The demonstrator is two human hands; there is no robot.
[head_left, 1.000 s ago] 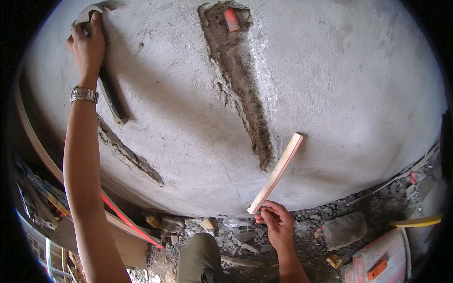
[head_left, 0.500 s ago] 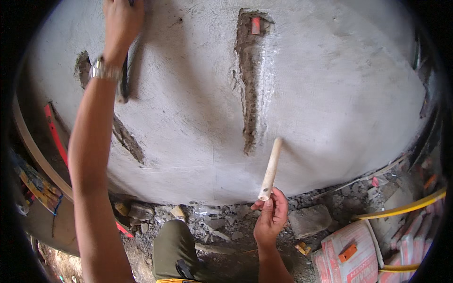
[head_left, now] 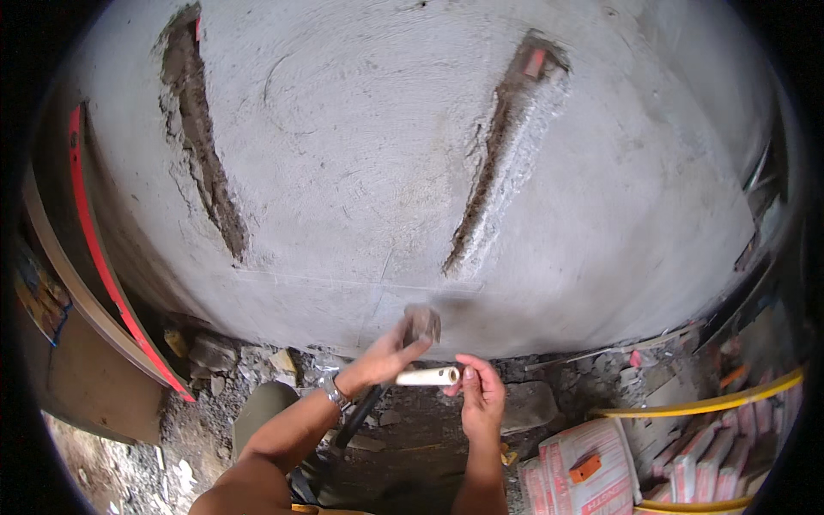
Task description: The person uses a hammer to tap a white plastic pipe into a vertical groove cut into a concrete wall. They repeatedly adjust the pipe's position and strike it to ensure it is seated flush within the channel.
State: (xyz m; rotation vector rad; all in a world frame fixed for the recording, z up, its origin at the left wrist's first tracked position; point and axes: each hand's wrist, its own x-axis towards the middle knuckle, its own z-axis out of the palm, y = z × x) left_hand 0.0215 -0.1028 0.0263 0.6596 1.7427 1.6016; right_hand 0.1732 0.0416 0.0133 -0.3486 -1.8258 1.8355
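Observation:
My left hand [head_left: 379,359] is closed round the dark handle of a hammer [head_left: 360,416]. Its greyish head, blurred, shows above my fingers near the foot of the wall. A short cream pipe [head_left: 422,377] lies level between my hands, its hollow end to the right with a small dark hole beside it. My right hand [head_left: 482,399] pinches that end between thumb and fingers. The pipe's other end meets my left hand; whether those fingers grip it too, I cannot tell. The grey plastered wall [head_left: 343,172] ahead has two chiselled grooves, the right groove [head_left: 491,172] with a red pipe stub [head_left: 536,62] at its top.
Rubble and stones [head_left: 287,360] line the wall's foot. At the left leans a red level [head_left: 94,223] beside a board. To the right are printed sacks [head_left: 575,468] with an orange block [head_left: 585,469] on top, a yellow hose [head_left: 712,399] and stacked tiles or slabs [head_left: 708,459].
My left hand has come down from high on the wall with the hammer to beside the pipe. The pipe has swung from nearly upright to level. The view has shifted left.

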